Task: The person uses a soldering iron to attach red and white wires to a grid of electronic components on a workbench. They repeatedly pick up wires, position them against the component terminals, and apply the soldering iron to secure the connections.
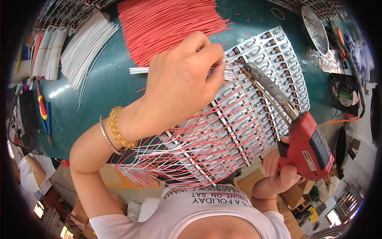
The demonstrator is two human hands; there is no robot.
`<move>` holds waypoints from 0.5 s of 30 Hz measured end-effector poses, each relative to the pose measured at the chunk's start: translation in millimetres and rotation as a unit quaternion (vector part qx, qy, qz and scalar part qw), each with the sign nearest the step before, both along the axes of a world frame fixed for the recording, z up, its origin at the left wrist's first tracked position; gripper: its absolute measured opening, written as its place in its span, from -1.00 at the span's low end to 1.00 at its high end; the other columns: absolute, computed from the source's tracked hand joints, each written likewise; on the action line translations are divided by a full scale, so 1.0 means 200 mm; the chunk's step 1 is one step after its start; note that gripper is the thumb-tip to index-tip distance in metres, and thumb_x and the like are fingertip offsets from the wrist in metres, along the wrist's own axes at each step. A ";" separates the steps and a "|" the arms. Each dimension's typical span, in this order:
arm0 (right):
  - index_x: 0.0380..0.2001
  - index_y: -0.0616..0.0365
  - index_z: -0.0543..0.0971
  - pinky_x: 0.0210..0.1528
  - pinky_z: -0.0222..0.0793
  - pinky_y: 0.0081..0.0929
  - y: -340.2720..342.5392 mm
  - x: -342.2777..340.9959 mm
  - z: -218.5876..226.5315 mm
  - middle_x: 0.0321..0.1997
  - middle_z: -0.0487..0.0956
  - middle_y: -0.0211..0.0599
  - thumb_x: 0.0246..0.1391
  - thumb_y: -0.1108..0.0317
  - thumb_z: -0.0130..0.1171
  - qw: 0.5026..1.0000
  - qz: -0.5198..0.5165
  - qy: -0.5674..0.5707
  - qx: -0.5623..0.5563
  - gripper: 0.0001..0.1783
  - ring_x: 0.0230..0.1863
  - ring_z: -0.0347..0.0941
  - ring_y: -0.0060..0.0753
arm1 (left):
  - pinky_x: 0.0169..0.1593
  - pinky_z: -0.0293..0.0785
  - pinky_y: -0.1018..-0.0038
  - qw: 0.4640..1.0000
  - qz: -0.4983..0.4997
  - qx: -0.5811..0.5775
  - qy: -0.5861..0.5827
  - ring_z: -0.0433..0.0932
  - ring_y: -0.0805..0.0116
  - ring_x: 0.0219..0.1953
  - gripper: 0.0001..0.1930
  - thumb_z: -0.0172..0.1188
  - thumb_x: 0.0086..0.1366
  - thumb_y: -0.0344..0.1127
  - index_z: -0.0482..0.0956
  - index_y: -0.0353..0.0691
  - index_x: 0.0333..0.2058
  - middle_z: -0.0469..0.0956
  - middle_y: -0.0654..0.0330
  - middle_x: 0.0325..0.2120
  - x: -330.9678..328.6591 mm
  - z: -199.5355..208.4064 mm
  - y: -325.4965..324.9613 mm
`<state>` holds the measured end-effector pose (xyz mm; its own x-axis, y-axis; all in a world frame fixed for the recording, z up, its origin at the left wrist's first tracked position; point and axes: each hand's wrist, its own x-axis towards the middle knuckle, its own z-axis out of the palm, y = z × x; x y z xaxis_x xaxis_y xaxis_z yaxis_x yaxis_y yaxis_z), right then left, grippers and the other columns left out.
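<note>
My left hand (185,75) is closed in a pinch over the boards; a bit of red wire shows at its fingertips. Beneath it, a small bundle of white wires (138,71) sticks out on both sides. In my right hand (280,171) is a red soldering gun (312,147), fingers wrapped round its handle. Its metal tip (243,68) is just right of my left fingertips, over the panel of small circuit boards (260,59). Red and white wires (199,139) trail from the nearer board rows toward me. The exact contact at the tip is too small to tell.
A big pile of red wires (171,24) lies at the back of the green table (111,91), with white wires (85,47) to its left. Pliers (41,103) lie at left. A round metal dish (314,30) and a small black fan (344,95) stand at right.
</note>
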<state>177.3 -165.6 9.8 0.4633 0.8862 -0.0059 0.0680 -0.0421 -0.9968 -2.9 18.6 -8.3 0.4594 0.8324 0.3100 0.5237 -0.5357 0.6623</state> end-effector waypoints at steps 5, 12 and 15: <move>-0.02 0.55 0.22 -0.77 0.03 -0.68 -0.02 0.01 -0.02 -0.85 0.25 -0.50 0.07 -0.15 0.07 1.000 0.011 0.012 0.016 -0.16 -0.86 0.12 -0.65 | -0.44 0.40 0.44 1.000 0.003 0.030 0.006 0.48 0.25 -0.53 -0.94 0.22 0.02 -0.49 0.52 -0.31 -0.52 0.44 0.16 -0.50 0.00 -0.01 0.00; 0.00 0.56 0.20 -0.76 0.06 -0.68 -0.04 0.03 0.01 -0.85 0.26 -0.49 0.04 -0.19 0.08 1.000 0.000 0.026 -0.001 -0.11 -0.86 0.13 -0.65 | -0.51 0.42 0.51 0.998 -0.025 0.049 0.023 0.51 0.34 -0.55 -0.92 0.25 0.02 -0.51 0.51 -0.31 -0.51 0.44 0.17 -0.43 0.00 0.02 -0.04; 0.00 0.56 0.21 -0.76 0.07 -0.67 -0.06 0.02 0.01 -0.85 0.27 -0.48 0.03 -0.20 0.08 0.999 -0.021 0.034 -0.004 -0.11 -0.86 0.13 -0.64 | -0.51 0.42 0.52 0.999 -0.024 0.038 0.012 0.52 0.37 -0.55 -0.93 0.24 0.02 -0.52 0.51 -0.31 -0.51 0.44 0.18 -0.43 0.02 0.01 -0.04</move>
